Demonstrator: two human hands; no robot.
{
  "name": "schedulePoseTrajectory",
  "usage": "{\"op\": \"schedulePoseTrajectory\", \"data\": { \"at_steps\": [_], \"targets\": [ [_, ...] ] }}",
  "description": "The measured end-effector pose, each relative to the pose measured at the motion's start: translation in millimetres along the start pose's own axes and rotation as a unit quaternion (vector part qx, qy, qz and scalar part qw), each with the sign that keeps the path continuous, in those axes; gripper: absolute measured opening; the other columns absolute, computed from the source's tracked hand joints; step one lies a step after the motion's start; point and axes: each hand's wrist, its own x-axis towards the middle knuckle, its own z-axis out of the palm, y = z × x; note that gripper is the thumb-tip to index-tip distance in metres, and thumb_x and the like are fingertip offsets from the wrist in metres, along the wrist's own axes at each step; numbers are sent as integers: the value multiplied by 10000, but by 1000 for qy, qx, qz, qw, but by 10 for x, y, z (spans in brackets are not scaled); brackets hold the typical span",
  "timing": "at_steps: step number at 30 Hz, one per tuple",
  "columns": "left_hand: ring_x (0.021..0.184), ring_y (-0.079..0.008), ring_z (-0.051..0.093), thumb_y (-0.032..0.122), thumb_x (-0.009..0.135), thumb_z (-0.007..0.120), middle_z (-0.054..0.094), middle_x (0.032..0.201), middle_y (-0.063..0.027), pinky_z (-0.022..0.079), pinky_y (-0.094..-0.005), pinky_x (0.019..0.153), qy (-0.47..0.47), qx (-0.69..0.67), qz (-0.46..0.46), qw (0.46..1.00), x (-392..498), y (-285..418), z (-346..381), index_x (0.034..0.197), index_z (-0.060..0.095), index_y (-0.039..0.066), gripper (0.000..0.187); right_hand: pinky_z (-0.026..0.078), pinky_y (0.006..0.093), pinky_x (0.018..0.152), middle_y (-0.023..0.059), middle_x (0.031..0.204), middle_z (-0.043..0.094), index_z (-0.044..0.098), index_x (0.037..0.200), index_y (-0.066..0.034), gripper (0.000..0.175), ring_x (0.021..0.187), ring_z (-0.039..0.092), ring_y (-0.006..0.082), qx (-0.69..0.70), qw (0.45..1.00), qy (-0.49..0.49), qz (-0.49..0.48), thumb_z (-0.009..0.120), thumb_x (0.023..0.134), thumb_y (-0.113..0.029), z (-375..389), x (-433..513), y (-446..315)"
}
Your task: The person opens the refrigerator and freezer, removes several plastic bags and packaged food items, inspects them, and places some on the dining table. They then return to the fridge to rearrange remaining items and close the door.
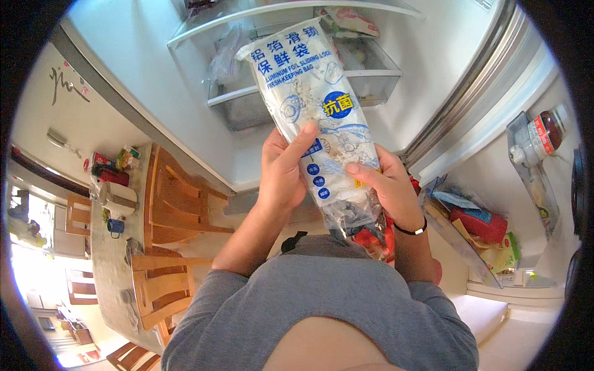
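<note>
A white plastic package of foil fresh-keeping bags [320, 106], printed in blue, is held up at mid-picture before an opened refrigerator. My left hand [285, 169] grips its left edge, thumb on the front. On the other side my right hand [392, 183], with a black band at the wrist, grips the lower right edge, thumb also on the front. Below the package, close to my body, hangs a clear and red plastic wrapper [373, 236]; whether it is joined to the package or held apart under it, I cannot tell.
Clear drawers [373, 72] and a glass shelf [297, 9] are inside the refrigerator. The open door at right has bins with a red-lidded jar [547, 132] and a red package [478, 225]. Wooden chairs [178, 199] stand by a table [109, 278] at left.
</note>
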Motion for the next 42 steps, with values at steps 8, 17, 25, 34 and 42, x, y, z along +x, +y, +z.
{"op": "schedulePoseTrajectory", "data": {
  "at_steps": [8, 17, 25, 34, 42],
  "targets": [
    [1053, -223, 692, 66, 976, 650, 687, 1221, -158, 578, -376, 909, 23, 10, -6, 1000, -60, 3, 24, 1291, 577, -38, 339, 537, 262, 813, 51, 1126, 692, 582, 1295, 36, 368, 957, 648, 87, -47, 998, 20, -25, 636, 1008, -188, 102, -117, 24],
    [970, -217, 720, 42, 927, 711, 710, 1150, -152, 613, -366, 832, 62, 23, -10, 998, -125, -18, -43, 1240, 598, -26, 339, 459, 317, 589, 74, 672, 640, 706, 993, 45, 449, 632, 569, 97, -319, 937, 98, -102, 600, 1031, -389, 127, -132, 148],
    [944, -245, 726, 179, 1000, 651, 708, 1111, -148, 620, -383, 819, 108, -50, -29, 993, -85, -123, -119, 1243, 582, -22, 323, 462, 333, 594, 97, 683, 658, 695, 939, 44, 532, 618, 604, 166, -308, 948, 71, -41, 596, 1012, -473, 153, -94, 98],
    [1017, -290, 715, 295, 1032, 607, 689, 1185, -164, 604, -444, 881, 135, -36, 24, 990, -61, -332, -133, 1323, 530, -21, 437, 539, 330, 935, 148, 1304, 576, 386, 1438, 5, 771, 1123, 634, 195, -382, 923, -10, -51, 840, 847, -197, -230, -311, 9],
    [1137, -339, 669, 504, 1043, 495, 649, 1300, -193, 536, -490, 1000, 147, -56, -29, 987, -17, -294, -322, 1416, 490, -1, 628, 535, 316, 884, 132, 1146, 680, 457, 1374, 43, 553, 1045, 650, 152, -244, 969, -36, -20, 730, 945, -172, -296, -128, 251]
  ]
}}
